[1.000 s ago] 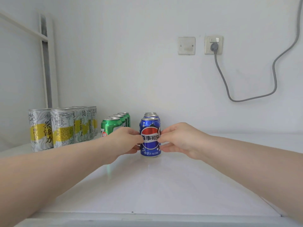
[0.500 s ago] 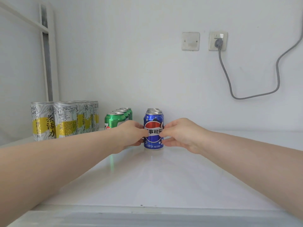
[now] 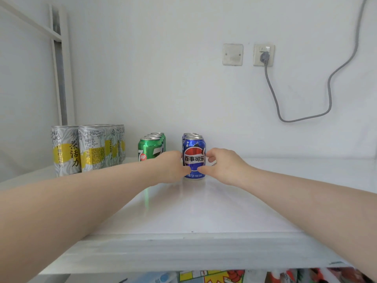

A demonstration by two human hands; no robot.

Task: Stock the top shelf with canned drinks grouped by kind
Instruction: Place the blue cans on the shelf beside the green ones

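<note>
The white top shelf (image 3: pixel 193 211) holds three groups of cans, each kind in its own row going back toward the wall.

The front blue can (image 3: pixel 193 158) stands upright near the middle of the shelf. Its red, white and blue Pepsi globe carries the characters 百事可乐, and the small print at the bottom is too small to read. Behind it, at 12 o'clock, the tops of more blue cans (image 3: pixel 189 135) show in one line.

The left hand (image 3: pixel 171 168) grasps this front can from 9 o'clock and the right hand (image 3: pixel 222 166) from 3 o'clock. The fingers are curled on its sides, and both thumbs press on the lower front of the label.

At 9 o'clock from the blue can, apart from it, is a row of green cans (image 3: pixel 148 149) with the "7up" logo. Further at 9 o'clock stand taller silver and yellow cans (image 3: pixel 65 150) in two rows, marked 茶活力.

On the wall at 1 o'clock are a blank plate (image 3: pixel 232 54) and a socket (image 3: pixel 263 55) with a grey cable (image 3: pixel 326 94) plugged in.
</note>
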